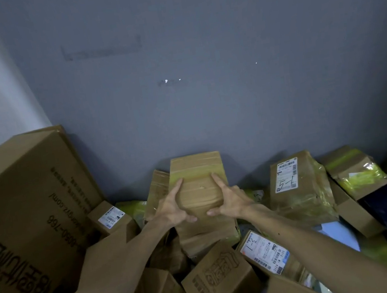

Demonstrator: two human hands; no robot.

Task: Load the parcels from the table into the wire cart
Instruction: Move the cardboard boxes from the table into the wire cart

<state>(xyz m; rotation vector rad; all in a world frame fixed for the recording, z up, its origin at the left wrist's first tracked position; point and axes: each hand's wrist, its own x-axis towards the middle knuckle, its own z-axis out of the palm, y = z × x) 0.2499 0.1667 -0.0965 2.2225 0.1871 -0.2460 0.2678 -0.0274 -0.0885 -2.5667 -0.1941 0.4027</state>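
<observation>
- My left hand (174, 210) grips the taped parcel (196, 168) at its left edge, index finger stretched up the front face, thumb pointing inward.
- My right hand (231, 201) mirrors it on the right edge (the two thumb tips come close but stay apart).
- My other fingers are hidden behind the parcel.
- My left forearm (110, 266) and right forearm (311, 241) are bare, reaching forward and converging toward the wrists.

The left hand (175, 208) and right hand (231, 201) and both forearms are bare
</observation>
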